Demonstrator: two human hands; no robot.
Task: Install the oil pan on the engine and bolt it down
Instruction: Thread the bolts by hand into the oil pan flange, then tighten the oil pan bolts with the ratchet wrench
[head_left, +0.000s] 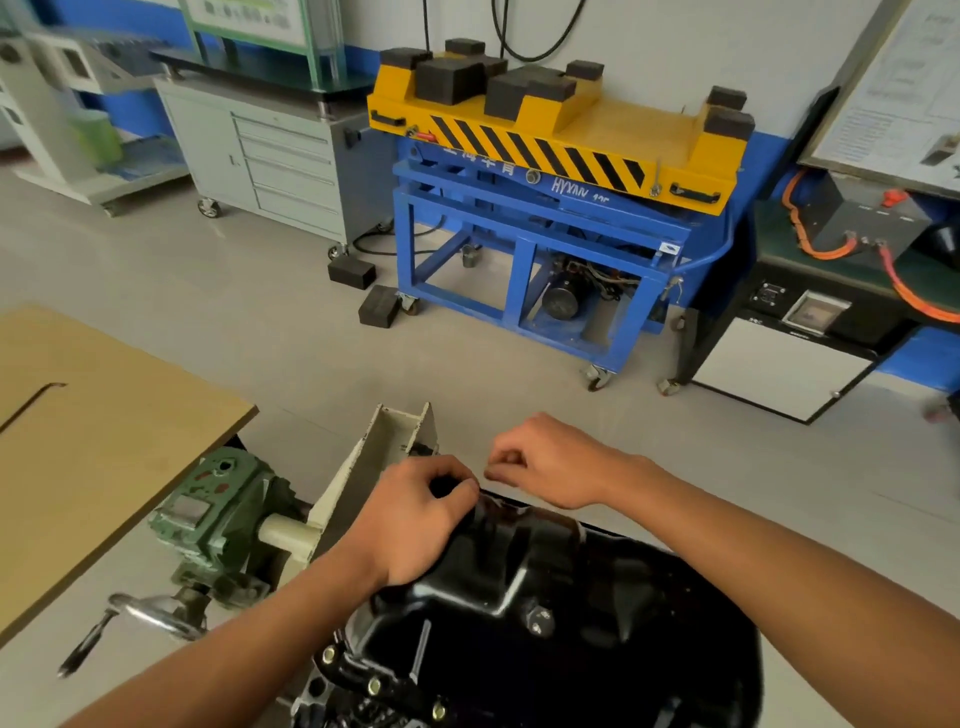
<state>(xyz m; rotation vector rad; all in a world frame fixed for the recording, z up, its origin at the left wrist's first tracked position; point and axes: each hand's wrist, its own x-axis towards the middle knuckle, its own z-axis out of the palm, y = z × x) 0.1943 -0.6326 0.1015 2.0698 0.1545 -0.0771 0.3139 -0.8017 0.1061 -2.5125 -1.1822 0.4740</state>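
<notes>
- white letters reading roughly "hyxnn" are painted on the top beam of the blue lift frame (519, 249); the marks after them cannot be made out.
- chinese characters are painted left of those letters on the same beam, too blurred to be read.
- black diagonal warning stripes (535, 150) are carried on the side of the yellow platform (623, 124).
- print on the wall poster (904, 88) and the display board (244, 15) cannot be read.

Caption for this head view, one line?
Left hand and right hand, fingers curled, work close together at the far rim of the black oil pan.
</notes>
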